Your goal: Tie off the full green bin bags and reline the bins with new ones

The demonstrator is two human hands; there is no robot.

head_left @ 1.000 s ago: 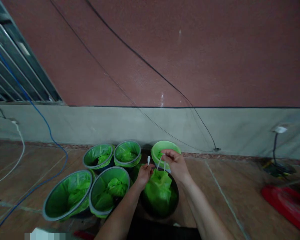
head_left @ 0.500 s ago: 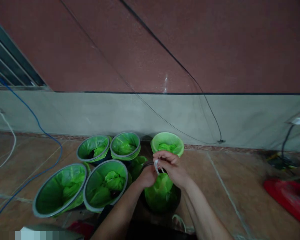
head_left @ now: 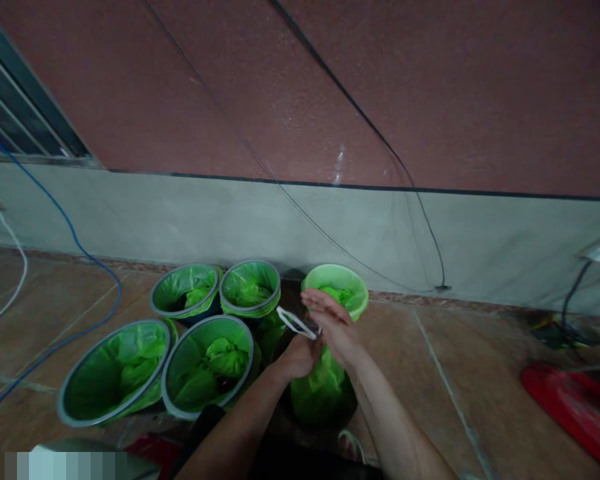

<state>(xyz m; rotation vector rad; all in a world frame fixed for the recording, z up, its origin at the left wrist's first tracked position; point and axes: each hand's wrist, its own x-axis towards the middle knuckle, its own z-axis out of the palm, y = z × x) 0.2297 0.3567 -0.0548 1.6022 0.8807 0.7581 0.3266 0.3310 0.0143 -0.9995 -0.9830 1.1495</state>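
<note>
At the far left, well apart from the green bag (head_left: pixel 323 393), a white cable (head_left: pixel 25 263) curves down to the tiled floor (head_left: pixel 80 300), and a barred window (head_left: pixel 23 100) sits higher up, on the wall (head_left: pixel 205 220). A blue cable (head_left: pixel 73 231) runs down the wall between the window and the bag. Left of the bag stand four grey-rimmed bins, each lined in green with crumpled green plastic inside: the front left bin (head_left: pixel 83 383) is farthest from it, the back left bin (head_left: pixel 173 287) lies beyond, the front middle bin (head_left: pixel 180 363) is nearer, and the back middle bin (head_left: pixel 237 277) is farther off.

Just above the bag, the left hand (head_left: pixel 300 358) is curled, its fingertips hidden; a white loop (head_left: pixel 295 323) sticks out leftward at its top, and I cannot tell whether the hand grips it. The bag sits upright inside a dark bin (head_left: pixel 351 407), its top hidden by the hands. The right hand (head_left: pixel 333 323), also above the bag, has its fingers nearly straight, thumb out of sight; what it holds, I cannot tell. Beyond the bag stands a pale green bin (head_left: pixel 360 299). Well to the bag's right lies a red object (head_left: pixel 565 407).
</note>
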